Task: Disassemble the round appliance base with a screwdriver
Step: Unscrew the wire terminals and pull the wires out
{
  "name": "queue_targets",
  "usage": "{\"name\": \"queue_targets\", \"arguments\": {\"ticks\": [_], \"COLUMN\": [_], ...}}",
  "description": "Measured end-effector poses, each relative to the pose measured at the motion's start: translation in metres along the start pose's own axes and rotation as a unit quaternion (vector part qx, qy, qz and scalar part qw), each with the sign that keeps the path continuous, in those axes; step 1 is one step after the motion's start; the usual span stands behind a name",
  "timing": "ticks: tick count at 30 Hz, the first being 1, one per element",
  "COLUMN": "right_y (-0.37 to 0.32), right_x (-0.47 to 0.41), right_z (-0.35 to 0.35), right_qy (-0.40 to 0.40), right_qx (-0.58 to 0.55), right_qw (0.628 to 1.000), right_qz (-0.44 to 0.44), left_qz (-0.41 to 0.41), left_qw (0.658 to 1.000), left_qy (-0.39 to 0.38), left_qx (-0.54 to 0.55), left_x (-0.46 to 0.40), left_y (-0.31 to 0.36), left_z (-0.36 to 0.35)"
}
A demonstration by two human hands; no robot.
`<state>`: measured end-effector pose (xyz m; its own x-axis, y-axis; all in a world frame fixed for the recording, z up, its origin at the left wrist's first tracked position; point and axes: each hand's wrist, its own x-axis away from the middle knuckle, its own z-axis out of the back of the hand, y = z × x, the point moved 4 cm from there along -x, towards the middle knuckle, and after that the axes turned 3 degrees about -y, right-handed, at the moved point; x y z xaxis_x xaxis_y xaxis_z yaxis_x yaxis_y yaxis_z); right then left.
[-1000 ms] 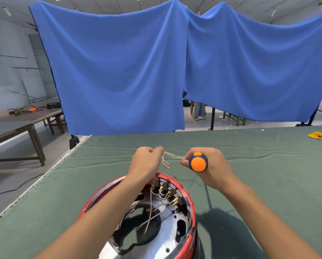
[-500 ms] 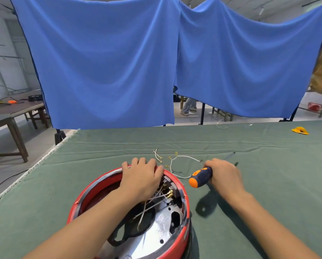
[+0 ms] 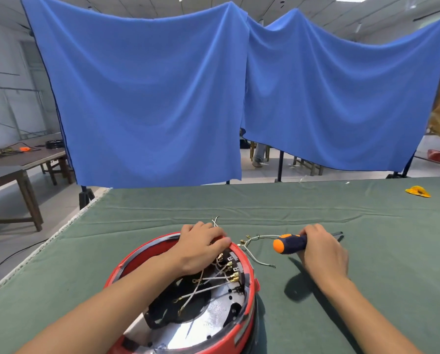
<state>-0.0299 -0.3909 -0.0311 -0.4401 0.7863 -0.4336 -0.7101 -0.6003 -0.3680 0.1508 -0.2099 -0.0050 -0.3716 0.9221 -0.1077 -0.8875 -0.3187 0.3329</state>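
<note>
The round appliance base, red-rimmed with a shiny metal inside, sits open side up at the near edge of the green table. Several white wires with brass terminals cross its inside. My left hand rests over the far rim, fingers curled over the edge. My right hand grips the screwdriver by its orange-and-navy handle, lying low over the cloth to the right of the base; the metal tip shows past the hand. A loose bundle of wires lies on the cloth between the hands.
Green cloth covers the table, whose left edge runs diagonally at the left. A yellow object lies far right. Blue drapes hang behind the table. A wooden bench with tools stands at the left.
Both hands came down from holding wires above the base. The loose wires now lie on the cloth, my left hand settled on the rim, and my right hand lowered the screwdriver toward the table.
</note>
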Motion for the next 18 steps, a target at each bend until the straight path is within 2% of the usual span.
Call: {"name": "queue_targets", "arguments": {"ticks": [3,6,8,10,12,14,18], "right_y": [-0.009,-0.026,-0.037,-0.047,-0.054,-0.061,-0.078], "right_x": [0.003,0.008,0.012,0.016,0.019,0.022,0.023], "right_z": [0.016,0.034,0.045,0.053,0.060,0.069,0.095], "right_qy": [0.066,0.114,0.120,0.100,0.081,0.079,0.120], "right_qx": [-0.090,-0.169,-0.275,-0.410,-0.483,-0.477,-0.378], "right_qw": [0.993,0.977,0.951,0.905,0.872,0.875,0.918], "right_qz": [0.034,0.065,0.072,0.055,0.018,-0.007,0.021], "left_qz": [-0.006,0.015,0.025,0.038,0.054,0.075,0.107], "left_qw": [0.999,0.998,0.998,0.993,0.981,0.974,0.979], "left_qy": [-0.019,0.001,0.047,0.109,0.177,0.210,0.168], "left_qx": [0.036,0.066,0.016,-0.033,-0.050,-0.045,-0.050], "left_x": [-0.002,0.001,0.007,0.015,0.025,0.031,0.030], "left_y": [0.001,0.002,0.002,0.003,0.006,0.009,0.014], "left_z": [0.008,0.020,0.026,0.029,0.031,0.029,0.020]}}
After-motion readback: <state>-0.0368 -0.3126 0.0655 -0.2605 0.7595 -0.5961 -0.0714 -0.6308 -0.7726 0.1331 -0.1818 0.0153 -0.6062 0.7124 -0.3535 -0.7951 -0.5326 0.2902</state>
